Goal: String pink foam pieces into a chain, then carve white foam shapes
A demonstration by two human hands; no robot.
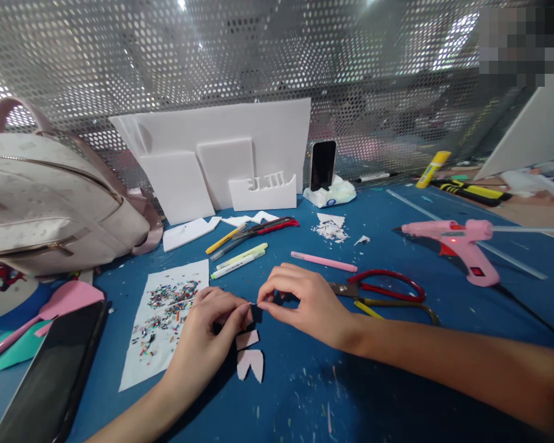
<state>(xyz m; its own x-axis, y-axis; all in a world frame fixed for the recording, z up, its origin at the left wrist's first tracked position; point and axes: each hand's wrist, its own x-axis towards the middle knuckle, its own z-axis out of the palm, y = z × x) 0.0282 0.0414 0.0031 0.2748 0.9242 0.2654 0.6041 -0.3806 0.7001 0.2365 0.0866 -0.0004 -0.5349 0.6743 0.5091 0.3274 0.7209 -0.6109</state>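
A paper sheet (141, 372) strewn with colourful bits is lying at the left hand's (215, 325) nine o'clock. That hand is pinching narrowly; its contents I cannot tell. Pale pink pieces (250, 357) are lying at its four o'clock. The right hand (310, 301) is likewise pinching narrowly, contents unclear, with scissors (346, 289) resting at three o'clock.

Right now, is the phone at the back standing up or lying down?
Standing up: the phone shows a tall dark screen facing us, its bottom end at the tissue pack.
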